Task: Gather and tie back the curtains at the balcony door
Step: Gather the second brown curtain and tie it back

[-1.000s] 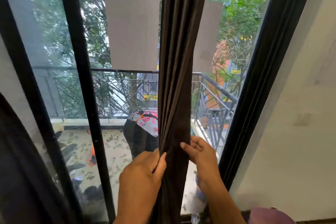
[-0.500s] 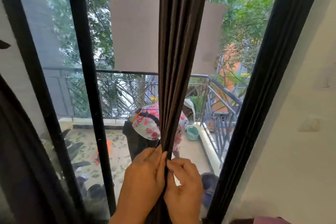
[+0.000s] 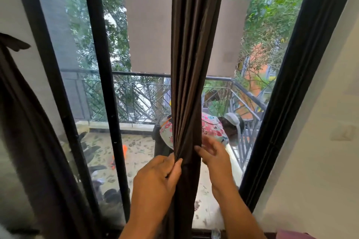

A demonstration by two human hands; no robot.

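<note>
left hand [image 3: 155, 178] pinching gathered brown curtain [image 3: 192, 75], right hand [image 3: 215, 159] beside it

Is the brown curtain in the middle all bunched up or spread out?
Bunched up. The dark brown curtain hangs as a narrow pleated column, glass showing either side. The left hand pinches its folds; the right hand touches its edge.

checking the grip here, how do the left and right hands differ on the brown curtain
The left hand pinches the gathered folds of the brown curtain between thumb and curled fingers; the right hand has its fingers spread loosely and grips nothing. The left hand sits on the curtain's left edge, slightly lower; the right hand lies at the right edge, a little higher, and whether it touches the cloth is unclear. Both are at the same gathered section, in front of the glass door.
</note>
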